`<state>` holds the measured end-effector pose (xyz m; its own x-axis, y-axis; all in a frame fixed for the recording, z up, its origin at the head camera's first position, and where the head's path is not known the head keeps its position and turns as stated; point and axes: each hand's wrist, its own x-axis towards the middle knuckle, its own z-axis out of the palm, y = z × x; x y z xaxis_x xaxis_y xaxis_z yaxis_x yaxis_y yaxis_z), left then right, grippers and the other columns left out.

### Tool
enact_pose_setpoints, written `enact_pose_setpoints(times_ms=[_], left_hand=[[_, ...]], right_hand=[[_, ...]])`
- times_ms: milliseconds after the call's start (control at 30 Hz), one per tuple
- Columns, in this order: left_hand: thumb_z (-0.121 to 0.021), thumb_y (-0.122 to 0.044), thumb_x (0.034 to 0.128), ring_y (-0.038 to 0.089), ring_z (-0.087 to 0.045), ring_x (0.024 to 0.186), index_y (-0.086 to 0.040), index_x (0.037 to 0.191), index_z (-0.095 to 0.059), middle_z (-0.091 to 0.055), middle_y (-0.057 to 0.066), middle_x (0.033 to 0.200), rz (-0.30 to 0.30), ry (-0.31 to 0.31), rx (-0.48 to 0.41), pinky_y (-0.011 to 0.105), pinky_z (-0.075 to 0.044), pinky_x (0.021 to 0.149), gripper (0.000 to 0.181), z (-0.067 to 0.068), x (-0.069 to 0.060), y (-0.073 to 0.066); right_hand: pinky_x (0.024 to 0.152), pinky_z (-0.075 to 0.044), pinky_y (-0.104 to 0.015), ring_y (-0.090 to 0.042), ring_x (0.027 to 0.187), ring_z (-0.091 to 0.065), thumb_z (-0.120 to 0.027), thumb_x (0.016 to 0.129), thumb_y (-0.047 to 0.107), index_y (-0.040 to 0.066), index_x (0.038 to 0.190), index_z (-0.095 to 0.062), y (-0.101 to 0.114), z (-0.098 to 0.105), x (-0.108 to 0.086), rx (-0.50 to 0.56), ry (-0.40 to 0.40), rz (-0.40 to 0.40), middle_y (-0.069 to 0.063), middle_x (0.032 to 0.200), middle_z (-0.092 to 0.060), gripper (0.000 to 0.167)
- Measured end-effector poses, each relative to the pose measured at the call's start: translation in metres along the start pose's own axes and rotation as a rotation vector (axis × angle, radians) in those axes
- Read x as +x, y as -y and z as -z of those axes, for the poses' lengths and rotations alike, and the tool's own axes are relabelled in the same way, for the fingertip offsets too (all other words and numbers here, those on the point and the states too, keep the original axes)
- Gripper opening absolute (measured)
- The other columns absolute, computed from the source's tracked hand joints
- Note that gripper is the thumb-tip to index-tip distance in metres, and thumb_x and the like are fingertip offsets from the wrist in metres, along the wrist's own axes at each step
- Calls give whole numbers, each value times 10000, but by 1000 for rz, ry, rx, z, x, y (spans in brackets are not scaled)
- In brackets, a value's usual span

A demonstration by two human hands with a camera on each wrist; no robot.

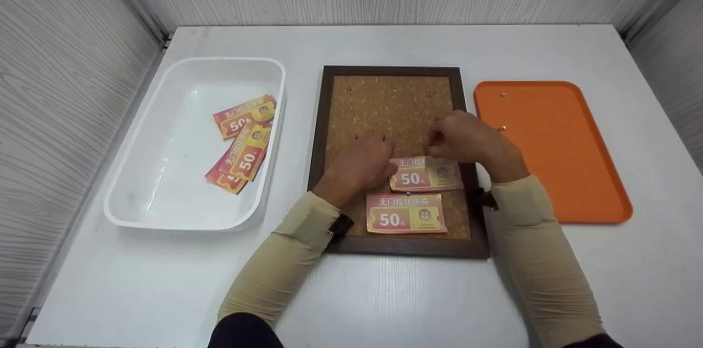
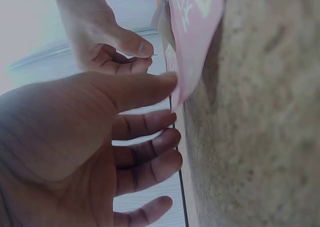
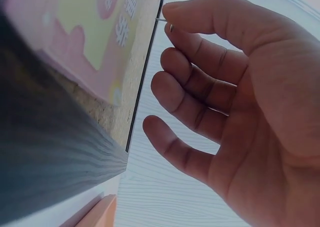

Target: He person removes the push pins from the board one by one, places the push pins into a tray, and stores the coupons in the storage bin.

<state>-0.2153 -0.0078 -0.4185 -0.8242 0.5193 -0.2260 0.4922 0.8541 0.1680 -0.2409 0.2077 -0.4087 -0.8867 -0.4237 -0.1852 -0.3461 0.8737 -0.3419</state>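
Two pink-and-yellow coupons lie on the cork board (image 1: 384,101), an upper coupon (image 1: 412,177) and a lower coupon (image 1: 405,213). My left hand (image 1: 360,164) rests over the board, its thumb pressing the upper coupon's left edge. In the left wrist view that coupon (image 2: 197,42) bows slightly off the cork, and the other fingers stand apart, loosely bent. Above the upper coupon's right part, my right hand (image 1: 467,136) pinches a thin metal thumbtack (image 3: 161,20) between thumb and index finger. Its point is toward the coupon. A small tack (image 1: 408,193) shows at the lower coupon's top edge.
To the left, a white bin (image 1: 165,145) contains several loose coupons (image 1: 247,145). On the right lies an orange tray (image 1: 560,161) with small tacks (image 1: 502,95) near its left edge. A dark wooden frame (image 1: 406,246) borders the cork.
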Motion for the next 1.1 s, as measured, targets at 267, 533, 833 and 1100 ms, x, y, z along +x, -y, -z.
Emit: enact_pose_setpoints(times_ms=[267, 533, 833, 1100], left_hand=[[-595, -406, 943, 205, -571, 981, -100, 1235, -603, -602, 74, 1180, -3, 8, -16, 433, -494, 925, 423, 1, 0, 1], [-519, -287, 993, 189, -595, 968, -111, 1202, -625, -615, 74, 1183, -22, -39, 29, 435, -519, 899, 293, 1, 0, 1], [-517, -243, 1002, 187, -603, 952, -79, 1178, -638, -646, 80, 1126, -40, -96, -14, 365, -537, 817, 269, 12, -4, 7], [-496, -300, 1009, 266, -593, 1078, -54, 1236, -600, -616, 117, 1193, 12, -112, -48, 494, -457, 993, 351, 24, -8, 13]], right_hand=[[678, -530, -357, -178, 726, -607, -698, 853, 215, 107, 951, -747, 0, 1, 1, 28, 11, -30, -52, 878, -715, 154], [672, -524, -348, -171, 732, -612, -707, 853, 229, 130, 930, -746, -1, 3, -1, 20, -5, -23, -36, 873, -713, 132], [631, -486, -324, -177, 707, -574, -703, 867, 244, 105, 947, -744, -3, 10, -3, 19, -38, -15, -43, 862, -700, 166], [630, -482, -331, -196, 740, -570, -702, 876, 191, 102, 982, -726, -11, 13, -8, 55, -64, -43, -50, 941, -667, 141]])
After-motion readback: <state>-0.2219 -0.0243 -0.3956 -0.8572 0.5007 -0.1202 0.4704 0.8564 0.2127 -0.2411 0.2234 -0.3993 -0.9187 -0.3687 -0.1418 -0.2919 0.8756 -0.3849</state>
